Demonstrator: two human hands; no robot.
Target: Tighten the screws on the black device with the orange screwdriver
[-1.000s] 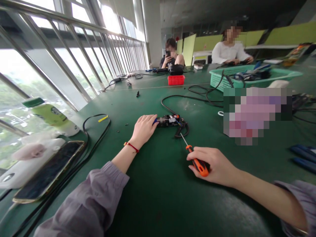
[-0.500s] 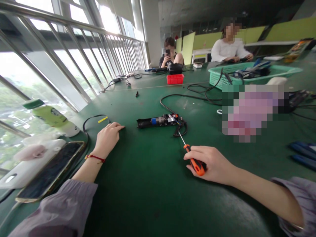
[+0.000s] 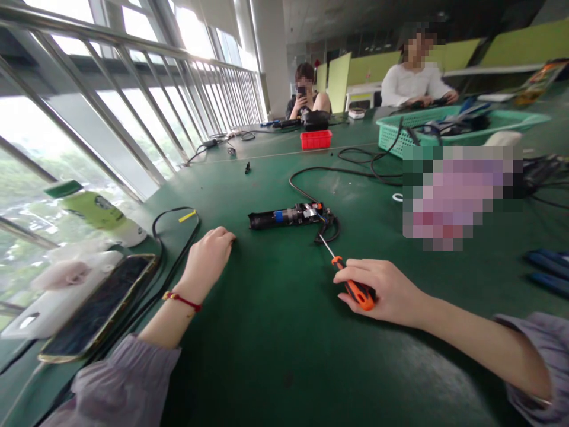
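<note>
A small black device [image 3: 291,215] with a blue band, exposed wiring and a black cable lies on the green table [image 3: 284,356]. My right hand [image 3: 384,290] is closed around an orange-handled screwdriver [image 3: 349,281], whose tip points at the device's wired end. My left hand [image 3: 208,258] rests on the table left of the device, fingertips pressed down, holding nothing that I can see. A red string bracelet circles that wrist.
A phone [image 3: 95,308] and a white case [image 3: 53,296] lie at the left edge beside a green-and-white bottle [image 3: 95,210]. A black strap loop [image 3: 173,222], red bin [image 3: 315,140], teal basket [image 3: 444,127] and cables sit farther back. Two people sit at the far end.
My left hand let go of the device and moved left onto the bare table, then shifted slightly right. The right hand with the screwdriver barely moved.
</note>
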